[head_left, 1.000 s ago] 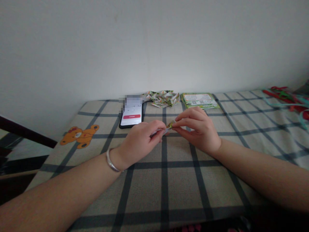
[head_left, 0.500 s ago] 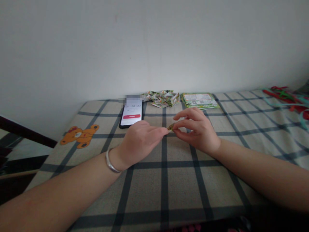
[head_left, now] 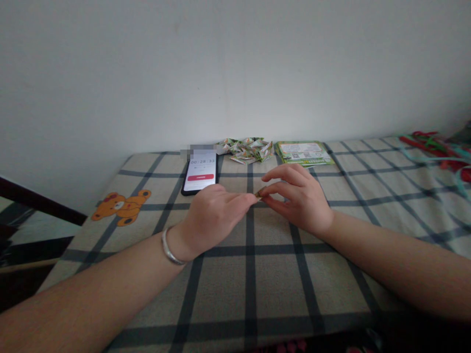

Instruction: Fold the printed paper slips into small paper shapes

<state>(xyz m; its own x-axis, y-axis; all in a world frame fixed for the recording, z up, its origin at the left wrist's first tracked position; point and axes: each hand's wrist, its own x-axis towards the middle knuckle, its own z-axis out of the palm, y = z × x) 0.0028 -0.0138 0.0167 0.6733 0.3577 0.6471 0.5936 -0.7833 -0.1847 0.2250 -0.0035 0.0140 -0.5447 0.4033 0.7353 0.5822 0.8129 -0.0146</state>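
Between the fingertips of both hands, over the middle of the checked cloth, is a small piece of yellow-green printed paper [head_left: 260, 192], mostly covered by the fingers. My left hand [head_left: 219, 215], with a silver bangle [head_left: 171, 246] at the wrist, is closed and pinches its left end. My right hand [head_left: 300, 198] pinches the other end between thumb and finger, the upper finger arched above. Behind the hands, by the wall, lies a heap of small folded paper triangles [head_left: 249, 149]. To its right is a stack of flat green printed sheets [head_left: 303, 153].
A phone [head_left: 200, 171] showing a running timer lies left of the heap. The checked tablecloth [head_left: 224, 294] carries a printed bear [head_left: 121, 206] at left. Red, green and pale blue strips [head_left: 441, 152] lie at far right. The wall [head_left: 235, 73] rises behind.
The fingers of my right hand have shifted slightly left, nearer my left fingertips, on the small paper piece. My left hand has barely moved.
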